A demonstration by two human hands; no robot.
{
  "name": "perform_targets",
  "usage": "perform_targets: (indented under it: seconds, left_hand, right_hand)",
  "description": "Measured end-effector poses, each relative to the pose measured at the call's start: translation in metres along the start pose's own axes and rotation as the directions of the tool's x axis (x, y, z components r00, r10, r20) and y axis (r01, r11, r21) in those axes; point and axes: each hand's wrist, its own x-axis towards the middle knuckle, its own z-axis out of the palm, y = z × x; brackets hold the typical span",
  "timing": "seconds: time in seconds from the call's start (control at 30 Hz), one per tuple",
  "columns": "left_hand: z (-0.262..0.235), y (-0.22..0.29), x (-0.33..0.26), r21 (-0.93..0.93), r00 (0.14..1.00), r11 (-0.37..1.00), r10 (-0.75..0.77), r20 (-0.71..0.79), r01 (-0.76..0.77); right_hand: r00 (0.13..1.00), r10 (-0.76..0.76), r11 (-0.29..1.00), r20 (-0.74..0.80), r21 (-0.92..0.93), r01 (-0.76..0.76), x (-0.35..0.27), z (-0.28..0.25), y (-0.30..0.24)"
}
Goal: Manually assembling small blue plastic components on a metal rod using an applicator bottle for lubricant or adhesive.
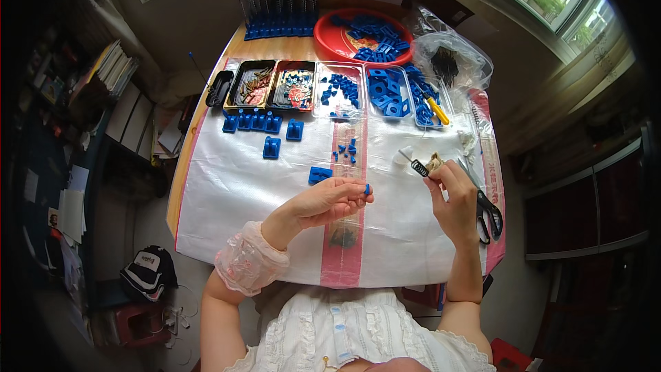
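The small blue piece (368, 190) is held above the middle of the bench (282, 49). From the left, blue blocks (258, 122) stand in front of the trays; then another blue block (320, 176) lies just beside the left hand (327, 203), whose fingers pinch the piece. Further right, a black coil (419, 168) with a thin rod is gripped by the right hand's (454, 196) fingers, near black-handled scissors (493, 215).

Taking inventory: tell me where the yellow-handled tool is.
In the head view, the yellow-handled tool lies right of centre, on the rightmost clear tray, beyond the right hand.
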Motion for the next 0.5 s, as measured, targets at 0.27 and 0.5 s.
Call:
perform_targets:
  seconds: [0.27, 0.5]
  left_hand:
    - [-0.004, -0.002, -0.004, -0.069, 0.998, 0.997, -0.024, -0.056, 0.02]
    - [-0.007, -0.005, -0.004, 0.003, 1.0, 1.0, 0.021, -0.007, -0.021]
  right_hand:
    - [0.991, -0.13, 0.976, -0.044, -0.18, 0.12, 0.005, -0.015, 0.007]
    - [0.99, -0.14, 0.947, 0.001, -0.292, 0.134, 0.003, -0.027, 0.018]
